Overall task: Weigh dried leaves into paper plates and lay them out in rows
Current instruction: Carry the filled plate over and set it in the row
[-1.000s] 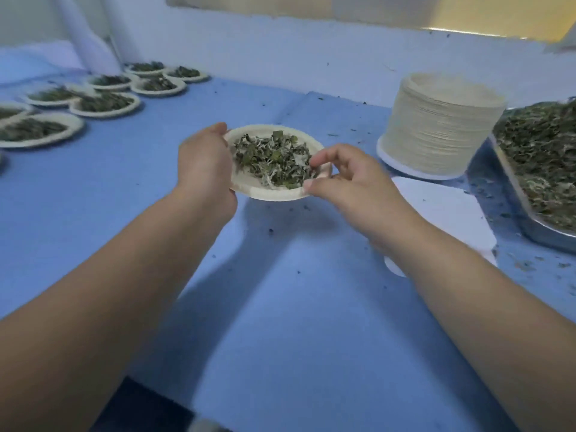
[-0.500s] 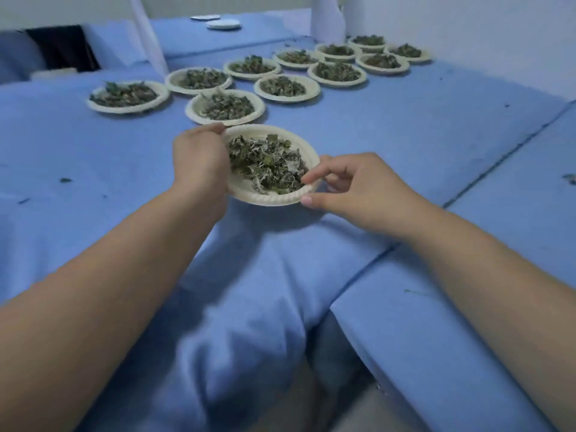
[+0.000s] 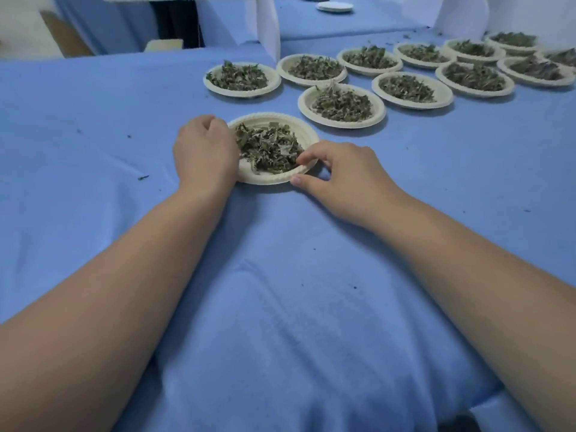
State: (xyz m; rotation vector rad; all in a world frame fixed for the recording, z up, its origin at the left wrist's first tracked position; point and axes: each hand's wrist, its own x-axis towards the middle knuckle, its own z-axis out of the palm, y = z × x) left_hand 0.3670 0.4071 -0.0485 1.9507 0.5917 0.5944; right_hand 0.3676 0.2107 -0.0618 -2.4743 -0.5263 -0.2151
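A paper plate [image 3: 274, 179] heaped with dried green leaves [image 3: 268, 148] sits on the blue cloth [image 3: 280, 307], at the near left end of two rows of filled plates. My left hand [image 3: 204, 154] grips its left rim. My right hand [image 3: 339, 173] pinches its right rim between thumb and fingers. The nearest neighbours are a filled plate [image 3: 341, 106] just behind to the right and another filled plate [image 3: 242, 79] behind to the left.
Several more filled plates [image 3: 412, 89] run in two rows toward the far right. White posts [image 3: 268, 26] stand behind the rows. A spare white plate [image 3: 335, 7] lies on the far table. Leaf crumbs dot the cloth.
Both hands carried the plate from beside the stack of plates and the leaf tray over to the rows, and it has gone from held in the air down to the cloth.
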